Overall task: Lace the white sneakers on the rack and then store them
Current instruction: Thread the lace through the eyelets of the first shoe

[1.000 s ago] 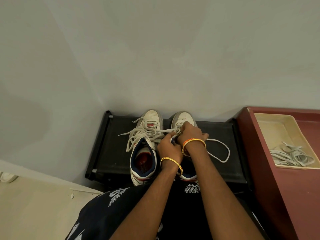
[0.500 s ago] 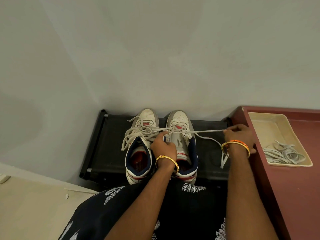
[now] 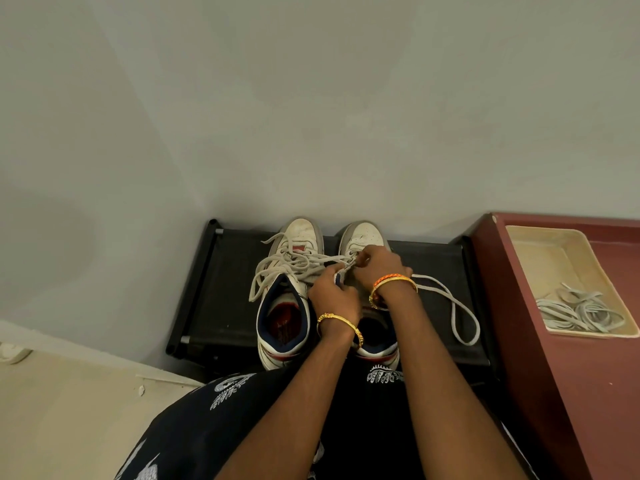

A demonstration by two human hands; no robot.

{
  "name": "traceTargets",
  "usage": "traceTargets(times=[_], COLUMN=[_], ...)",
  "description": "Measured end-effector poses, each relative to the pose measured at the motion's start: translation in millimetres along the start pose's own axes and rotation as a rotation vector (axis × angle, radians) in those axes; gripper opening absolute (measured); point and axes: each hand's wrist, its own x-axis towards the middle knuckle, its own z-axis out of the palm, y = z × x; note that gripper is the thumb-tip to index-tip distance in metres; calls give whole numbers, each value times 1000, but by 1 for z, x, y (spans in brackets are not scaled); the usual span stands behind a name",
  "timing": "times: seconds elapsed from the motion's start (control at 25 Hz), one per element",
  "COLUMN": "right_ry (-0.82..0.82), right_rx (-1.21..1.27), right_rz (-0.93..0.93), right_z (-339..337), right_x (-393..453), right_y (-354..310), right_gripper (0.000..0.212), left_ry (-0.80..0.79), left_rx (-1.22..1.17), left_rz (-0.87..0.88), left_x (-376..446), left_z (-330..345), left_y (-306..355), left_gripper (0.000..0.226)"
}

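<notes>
Two white sneakers sit side by side on the black rack [image 3: 221, 299], toes to the wall. My left hand [image 3: 334, 294] is curled on the tongue edge of the right sneaker [image 3: 362, 237], fingers gripping it at the collar. My right hand [image 3: 379, 266] sits over the same shoe's eyelets, fingers pinching the lace [image 3: 460, 306] near the upper eyelet rows; exact eyelet I cannot tell, fingers cover it. Both hands nearly touching each other. The lace tail runs out from under my right wrist and loops across the rack top to the right of the shoe, lying slack. Left sneaker [image 3: 301, 233] already carries a lace, loose ends spilling over its left side and across toward the right shoe. Its navy collar and red insole show open. Gold bangle [image 3: 341, 322] on left wrist, orange and gold bangles [image 3: 394, 282] on right. To the right, a maroon cabinet [image 3: 561, 375] just beside the rack, with a cream tray [image 3: 540, 251] on top holding a heap of spare laces [image 3: 581, 311]. My dark printed clothing fills the bottom.
</notes>
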Motion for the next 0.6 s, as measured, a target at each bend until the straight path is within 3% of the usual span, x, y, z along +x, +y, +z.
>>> traceTargets(times=[0.12,0.32,0.6], right_ry=[-5,164,621], right_rx=[-21,159,437], right_rz=[63,121,486], right_z=[3,-18,-85], right_x=[3,-1,-25], right_y=[-1,22,110], right_gripper=[24,7,19], left_ry=[-1,26,33], left_rx=[4,15,24], left_rz=[-3,-24,-52], left_x=[2,1,1], left_z=[0,1,-1], left_y=[-1,-1,4], left_gripper=[42,41,37])
